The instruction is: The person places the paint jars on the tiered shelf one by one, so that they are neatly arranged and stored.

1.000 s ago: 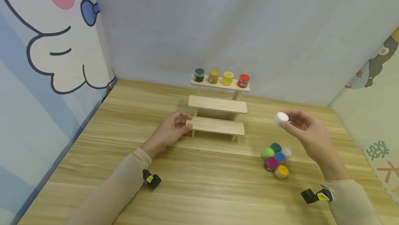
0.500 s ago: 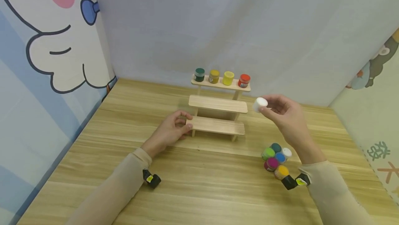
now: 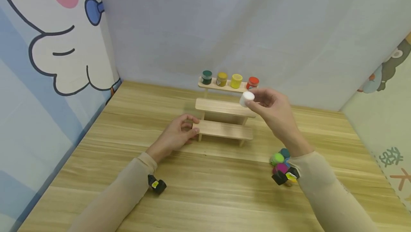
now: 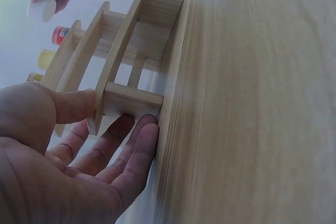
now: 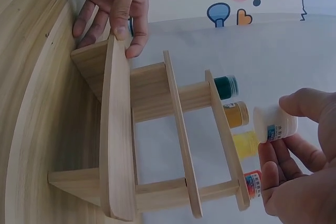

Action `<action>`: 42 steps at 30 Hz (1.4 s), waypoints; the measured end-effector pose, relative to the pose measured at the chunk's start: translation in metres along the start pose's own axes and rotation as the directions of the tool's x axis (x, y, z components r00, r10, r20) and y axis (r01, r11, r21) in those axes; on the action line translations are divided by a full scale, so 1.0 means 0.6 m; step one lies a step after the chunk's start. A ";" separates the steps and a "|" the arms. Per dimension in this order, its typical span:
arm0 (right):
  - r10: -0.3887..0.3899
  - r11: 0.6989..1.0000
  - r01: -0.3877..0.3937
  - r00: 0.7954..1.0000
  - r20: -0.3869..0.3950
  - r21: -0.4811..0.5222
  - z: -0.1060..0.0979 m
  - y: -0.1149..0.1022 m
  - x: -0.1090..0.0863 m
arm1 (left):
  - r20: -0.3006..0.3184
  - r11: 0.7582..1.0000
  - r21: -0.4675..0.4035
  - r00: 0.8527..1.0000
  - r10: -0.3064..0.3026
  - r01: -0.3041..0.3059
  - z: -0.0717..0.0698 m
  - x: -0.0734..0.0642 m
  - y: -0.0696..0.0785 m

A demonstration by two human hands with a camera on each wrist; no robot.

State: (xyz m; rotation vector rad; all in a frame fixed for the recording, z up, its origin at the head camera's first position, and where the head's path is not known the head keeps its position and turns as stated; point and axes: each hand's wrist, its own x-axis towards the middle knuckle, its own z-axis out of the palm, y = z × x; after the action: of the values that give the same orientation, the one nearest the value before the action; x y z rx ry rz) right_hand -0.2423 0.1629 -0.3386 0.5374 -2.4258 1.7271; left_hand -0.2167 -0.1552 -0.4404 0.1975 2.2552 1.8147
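A small white paint jar point(image 3: 247, 98) is pinched between the thumb and fingers of my right hand point(image 3: 273, 112), held in the air over the right end of the middle shelf. Its label shows in the right wrist view. My left hand point(image 3: 176, 132) grips the left end of the lowest tier of a three-tier wooden stand point(image 3: 224, 130), thumb on top and fingers at the side support. Along the top tier stand a dark green jar point(image 3: 207, 77), an ochre jar point(image 3: 222, 79), a yellow jar point(image 3: 236, 81) and a red jar point(image 3: 253, 82).
Several more paint jars cluster on the wooden table point(image 3: 205, 196) at the right, among them a light green jar point(image 3: 277, 159) and a purple jar point(image 3: 280, 169), partly hidden by the right wrist camera point(image 3: 280, 177). A pale curtain point(image 3: 192, 28) hangs behind the stand.
My right hand has carried the white jar left and away from me, from beyond the stand's right side to over its middle shelf. My left hand has stayed on the stand.
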 end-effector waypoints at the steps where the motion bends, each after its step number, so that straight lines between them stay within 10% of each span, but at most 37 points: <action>1: -0.003 1.000 0.003 1.000 0.004 0.013 0.003 -0.001 0.003 | -0.001 1.000 -0.002 1.000 0.000 0.000 0.000 0.000 0.000; 42: 0.030 0.993 -0.042 0.993 0.110 0.111 0.153 0.002 0.059 | 0.009 1.000 -0.019 1.000 0.003 -0.003 -0.001 0.003 0.000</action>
State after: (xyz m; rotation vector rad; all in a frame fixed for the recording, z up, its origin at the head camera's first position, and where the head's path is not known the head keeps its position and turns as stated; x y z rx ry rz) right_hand -0.2658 0.0699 -0.3610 0.6200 -2.4337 1.9076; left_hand -0.2186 -0.1550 -0.4405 0.2052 2.2320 1.8330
